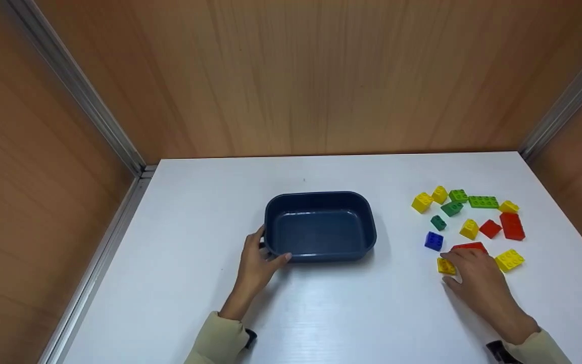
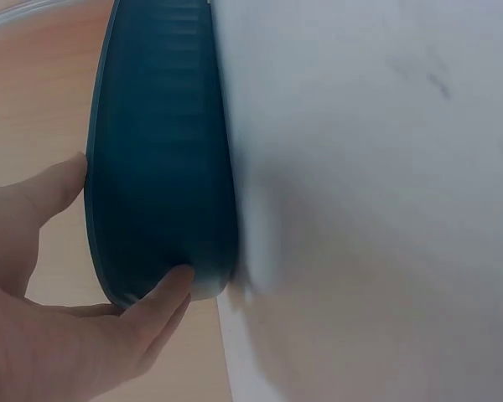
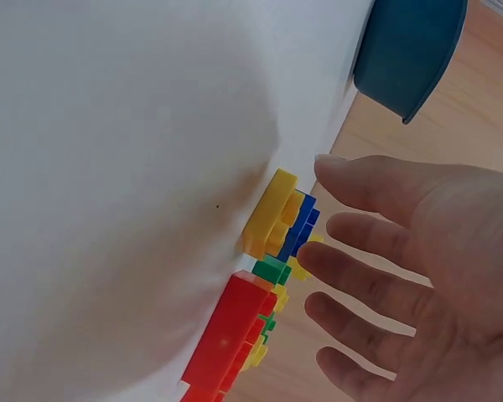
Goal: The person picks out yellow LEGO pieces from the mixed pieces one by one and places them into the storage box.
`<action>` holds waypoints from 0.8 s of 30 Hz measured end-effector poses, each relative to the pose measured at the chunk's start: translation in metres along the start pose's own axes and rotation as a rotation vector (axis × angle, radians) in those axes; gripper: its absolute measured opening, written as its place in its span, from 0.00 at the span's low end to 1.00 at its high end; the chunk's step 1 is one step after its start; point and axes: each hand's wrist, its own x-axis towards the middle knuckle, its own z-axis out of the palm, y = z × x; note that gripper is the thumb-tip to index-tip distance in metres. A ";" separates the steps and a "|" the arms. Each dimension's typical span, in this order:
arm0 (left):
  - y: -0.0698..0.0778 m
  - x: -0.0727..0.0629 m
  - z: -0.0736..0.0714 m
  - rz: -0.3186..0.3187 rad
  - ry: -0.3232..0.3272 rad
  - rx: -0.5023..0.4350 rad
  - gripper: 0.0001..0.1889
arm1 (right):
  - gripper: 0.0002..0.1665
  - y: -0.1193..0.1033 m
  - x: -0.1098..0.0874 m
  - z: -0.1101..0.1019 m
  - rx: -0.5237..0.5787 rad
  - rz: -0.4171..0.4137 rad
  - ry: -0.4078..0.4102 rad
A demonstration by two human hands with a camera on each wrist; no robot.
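A dark blue rectangular dish [image 1: 329,258] stands on the white table with nothing in it. My left hand [image 1: 253,265] grips its left end, the thumb at the front rim corner and the fingers along the side. In the left wrist view, the thumb and fingertips touch the dish wall [image 2: 163,151]. My right hand [image 1: 480,283] hovers over the near toy bricks, fingers loosely bent and apart. Just beyond its fingertips in the right wrist view are a yellow brick [image 3: 270,209] and a red brick [image 3: 225,327]. Behind the yellow one sits a blue brick [image 1: 434,241].
Several more bricks lie scattered at the right: a long green brick [image 1: 483,202], a large red brick [image 1: 512,226], a yellow brick [image 1: 510,260] and smaller ones. Wooden panels [image 1: 321,81] enclose the table [image 1: 210,202] at the back and sides.
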 end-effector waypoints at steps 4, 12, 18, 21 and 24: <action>0.000 0.000 0.001 -0.016 0.019 0.010 0.49 | 0.33 0.000 0.001 0.001 -0.008 -0.020 0.000; 0.000 0.001 0.000 -0.031 0.039 0.026 0.48 | 0.31 0.002 0.003 0.004 0.000 -0.031 -0.019; 0.000 0.001 0.000 -0.037 0.049 0.037 0.48 | 0.30 0.004 0.005 0.004 -0.009 -0.040 -0.026; 0.000 0.001 0.000 -0.042 0.046 0.041 0.48 | 0.29 0.005 0.006 0.005 -0.026 -0.056 -0.026; 0.001 0.001 0.000 -0.040 0.040 0.037 0.48 | 0.27 0.007 0.008 0.006 -0.051 -0.077 -0.017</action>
